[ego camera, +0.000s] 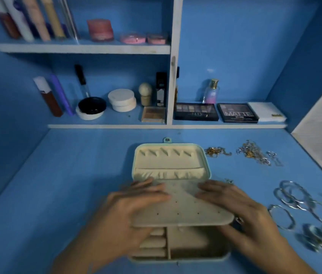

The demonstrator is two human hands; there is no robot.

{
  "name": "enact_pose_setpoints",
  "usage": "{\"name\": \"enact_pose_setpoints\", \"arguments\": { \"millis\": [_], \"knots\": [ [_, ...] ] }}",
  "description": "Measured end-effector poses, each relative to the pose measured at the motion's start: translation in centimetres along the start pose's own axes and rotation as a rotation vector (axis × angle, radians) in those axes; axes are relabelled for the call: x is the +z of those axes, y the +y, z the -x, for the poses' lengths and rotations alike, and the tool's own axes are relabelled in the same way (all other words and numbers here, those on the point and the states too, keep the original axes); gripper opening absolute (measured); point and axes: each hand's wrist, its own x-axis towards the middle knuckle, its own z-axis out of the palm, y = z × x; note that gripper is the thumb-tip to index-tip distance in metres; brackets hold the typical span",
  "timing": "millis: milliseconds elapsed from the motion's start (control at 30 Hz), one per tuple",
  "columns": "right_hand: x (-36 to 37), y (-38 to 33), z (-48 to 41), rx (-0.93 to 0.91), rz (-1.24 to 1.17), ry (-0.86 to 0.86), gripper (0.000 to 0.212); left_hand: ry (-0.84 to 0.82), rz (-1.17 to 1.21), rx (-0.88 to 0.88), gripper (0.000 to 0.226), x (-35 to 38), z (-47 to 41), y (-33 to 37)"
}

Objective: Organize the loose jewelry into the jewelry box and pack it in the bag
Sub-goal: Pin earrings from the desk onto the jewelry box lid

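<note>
Two hands lie flat on the earring panel (182, 208): left hand (136, 202), right hand (235, 202), fingers straight, gripping nothing. Probably swinging it to open up jewelry box (195, 253) compartments. Chains (255, 153) and bangles (294, 196) sit loose on the desk (77, 175).

- The left hand (136, 202) lies just left of the frame's centre, palm down. Its fingers are stretched nearly straight and close together, tips pointing to the upper right.
- The right hand (233, 202) lies just right of centre, also palm down. Its fingers are long and slightly spread, tips pointing to the upper left.
- The two sets of fingertips are near each other but apart, level in the frame.
- Neither thumb shows clearly.
- The left forearm (81, 254) runs to the bottom edge, the right forearm (280, 254) to the lower right. Both are bare.
</note>
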Motion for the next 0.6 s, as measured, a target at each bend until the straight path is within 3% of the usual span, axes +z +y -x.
{"name": "enact_pose_setpoints", "arguments": {
  "millis": [133,333,433,600],
  "knots": [
    [-0.2,-0.2,-1.9,0.199,-0.160,0.150,0.029,0.188,0.372,-0.239,0.023,-0.4,-1.8,0.7],
    [-0.2,1.3,-4.4,0.306,-0.298,0.254,0.022,0.417,0.656,-0.400,0.041,1.3,-5.1,-0.7],
    [-0.8,1.7,-3.6,0.354,-0.269,0.290,0.034,0.425,0.626,-0.407,0.047,2.1,-5.2,-1.7],
    [-3.4,2.5,-1.3,0.370,-0.079,0.300,0.027,0.412,0.579,-0.385,0.044,2.5,-5.2,-2.8]
  ]
}}
